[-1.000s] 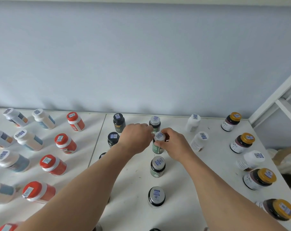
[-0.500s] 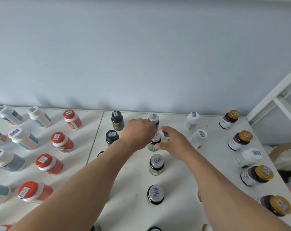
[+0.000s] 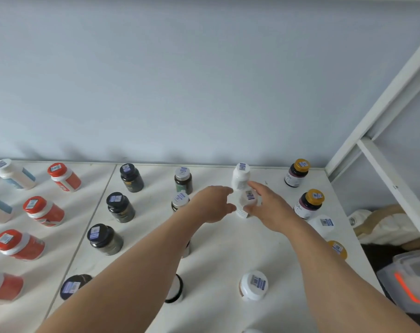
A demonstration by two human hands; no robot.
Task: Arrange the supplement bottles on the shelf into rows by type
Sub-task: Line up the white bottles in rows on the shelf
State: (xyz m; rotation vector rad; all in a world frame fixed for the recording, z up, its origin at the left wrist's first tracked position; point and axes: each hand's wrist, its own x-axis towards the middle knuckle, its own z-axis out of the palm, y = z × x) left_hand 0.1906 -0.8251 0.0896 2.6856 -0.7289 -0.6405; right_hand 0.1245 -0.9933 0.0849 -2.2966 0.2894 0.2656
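On the white shelf (image 3: 223,251) bottles stand in columns running front to back. My left hand (image 3: 212,204) and my right hand (image 3: 270,209) meet around a white bottle (image 3: 248,200), second from the back in its column. The right index finger lies behind it and the thumb in front. My left fingers curl against its left side. Another white bottle (image 3: 240,176) stands just behind. To the left are silver-capped green bottles (image 3: 183,180), partly hidden by my left arm, then black-capped bottles (image 3: 131,177). Gold-capped dark bottles (image 3: 297,173) stand on the right.
Red-capped orange bottles (image 3: 64,176) and white-and-blue bottles (image 3: 14,174) lie tilted on the left panel. A white-capped bottle (image 3: 253,284) stands near the front. The white shelf frame (image 3: 384,104) rises at the right, with a clear plastic box (image 3: 410,280) beyond the edge.
Both hands left the silver-capped green bottle and moved right to the white bottle in the neighbouring column. The camera view shifted right and closer.
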